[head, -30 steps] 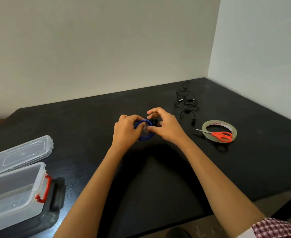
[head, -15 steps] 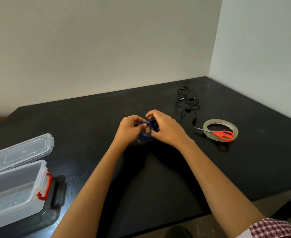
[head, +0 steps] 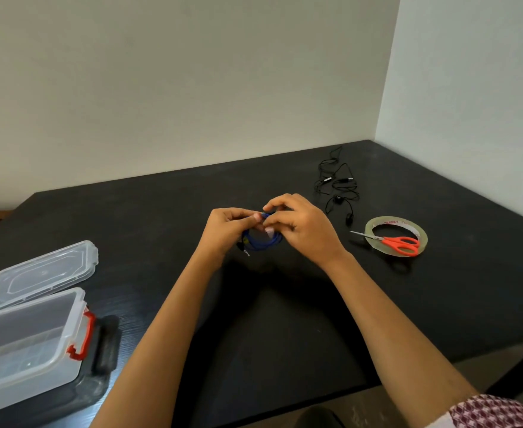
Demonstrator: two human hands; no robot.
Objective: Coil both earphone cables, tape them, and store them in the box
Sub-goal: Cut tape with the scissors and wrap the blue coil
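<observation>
Left hand (head: 228, 227), right hand (head: 301, 227) half-hiding blue earphone coil (head: 261, 243), box (head: 74, 311) cut off

Orange-handled scissors (head: 390, 240) lay closed on the right side of the black table (head: 285, 319) in front of me, blades pointing left. The table stood in a corner where a cream wall (head: 177, 88) met a paler wall (head: 470, 88). Pale floor (head: 377, 406) showed beyond its near edge.
</observation>
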